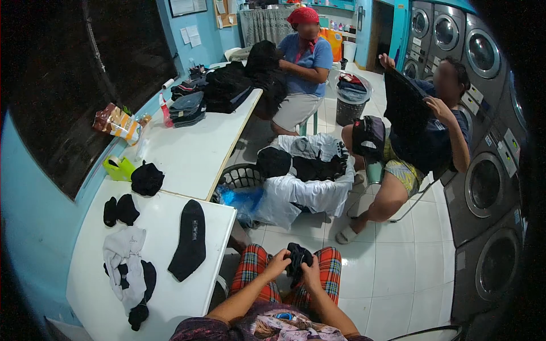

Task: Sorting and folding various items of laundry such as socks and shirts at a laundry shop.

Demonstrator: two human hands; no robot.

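Above my lap, my left hand and my right hand both grip a bunched black cloth, perhaps a sock; its exact shape is hidden by the folds. To my left, a long black sock lies flat on the white table, with lettering on its leg. Further left are a crumpled light grey sock and dark socks tangled with it. Two small dark bundles lie beyond these, and a balled black cloth rests near the table joint.
A basket draped in white cloth holds dark clothes ahead of me. One person handles black garments by the far table; another sits at right holding up black cloth. A green tape dispenser stands by the wall. Front-loading machines line the right.
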